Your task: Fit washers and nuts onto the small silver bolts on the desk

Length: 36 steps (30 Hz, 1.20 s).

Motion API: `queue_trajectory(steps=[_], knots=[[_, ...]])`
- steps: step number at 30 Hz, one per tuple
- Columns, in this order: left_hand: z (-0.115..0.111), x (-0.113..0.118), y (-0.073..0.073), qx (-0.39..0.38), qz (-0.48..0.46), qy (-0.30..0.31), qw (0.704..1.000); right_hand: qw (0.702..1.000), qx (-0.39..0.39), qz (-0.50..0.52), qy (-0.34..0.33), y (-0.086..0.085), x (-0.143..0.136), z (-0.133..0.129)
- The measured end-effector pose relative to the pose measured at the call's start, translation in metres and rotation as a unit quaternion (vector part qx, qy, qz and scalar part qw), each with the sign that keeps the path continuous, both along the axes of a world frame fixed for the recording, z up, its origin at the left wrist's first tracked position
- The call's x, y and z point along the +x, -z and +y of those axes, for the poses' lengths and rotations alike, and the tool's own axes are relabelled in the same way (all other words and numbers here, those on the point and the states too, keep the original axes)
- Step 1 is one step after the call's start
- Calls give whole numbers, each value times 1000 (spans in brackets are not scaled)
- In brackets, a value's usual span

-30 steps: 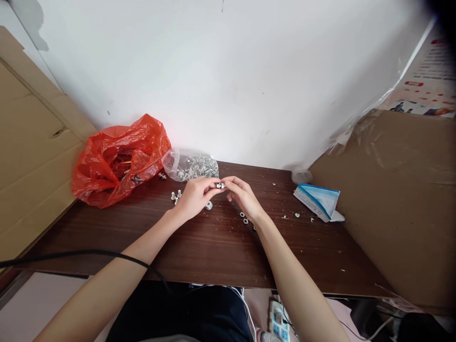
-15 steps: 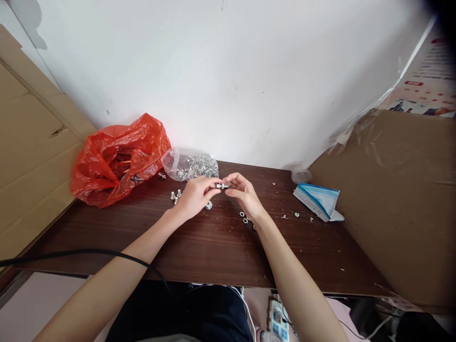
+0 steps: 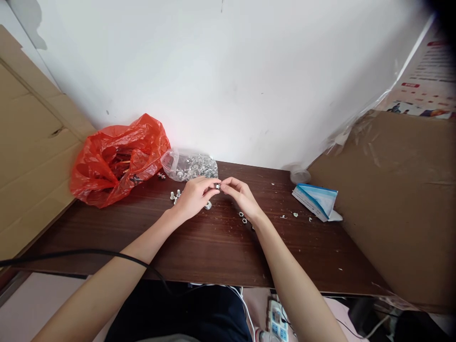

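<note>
My left hand point(image 3: 195, 195) pinches a small metal bolt with a nut point(image 3: 217, 186) between thumb and fingertips. From the right, my right hand point(image 3: 242, 194) closes its thumb and index finger on the other end of the same bolt, so the fingertips of both hands nearly meet and cover most of it. Beside my left hand stand several white-looking bolts point(image 3: 173, 195), and a round washer point(image 3: 208, 205) lies just under its fingers. Several nuts point(image 3: 244, 221) lie on the brown table point(image 3: 213, 251) near my right wrist.
A red plastic bag point(image 3: 117, 161) sits at the back left, with a clear bag of metal parts point(image 3: 195, 167) beside it. At the right are a blue and white packet point(image 3: 317, 200) and a clear round container point(image 3: 299, 175). Cardboard stands on both sides; a black cable point(image 3: 107, 252) crosses my left forearm.
My right thumb and index finger have closed in on the bolt and moved slightly left toward my left fingertips. The bolt's right end, visible before, is now covered.
</note>
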<state>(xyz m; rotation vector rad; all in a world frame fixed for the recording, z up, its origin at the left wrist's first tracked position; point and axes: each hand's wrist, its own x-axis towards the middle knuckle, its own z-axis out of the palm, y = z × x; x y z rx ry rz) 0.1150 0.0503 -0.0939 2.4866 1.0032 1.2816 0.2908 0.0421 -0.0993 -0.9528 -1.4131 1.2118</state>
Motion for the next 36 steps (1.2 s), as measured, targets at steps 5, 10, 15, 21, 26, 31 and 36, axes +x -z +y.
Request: queue_trajectory(steps=[5, 10, 15, 21, 26, 31, 36], knots=[[0, 0, 0, 3, 6, -10, 1000, 999, 2, 49, 4, 1, 1, 1], [0, 0, 1, 5, -2, -3, 1000, 1000, -4, 13, -4, 1, 1, 1], [0, -1, 0, 4, 3, -5, 1000, 999, 4, 47, -4, 2, 2, 1], [0, -1, 0, 8, 6, -3, 1000, 997, 11, 65, -34, 2, 1, 1], [1, -1, 2, 13, 3, -11, 1000, 999, -27, 20, -21, 2, 1, 1], [2, -2, 1, 23, 4, -16, 1000, 998, 11, 52, -30, 0, 2, 0], [1, -2, 2, 17, 9, -24, 1000, 1000, -24, -4, -12, 3, 3, 2]])
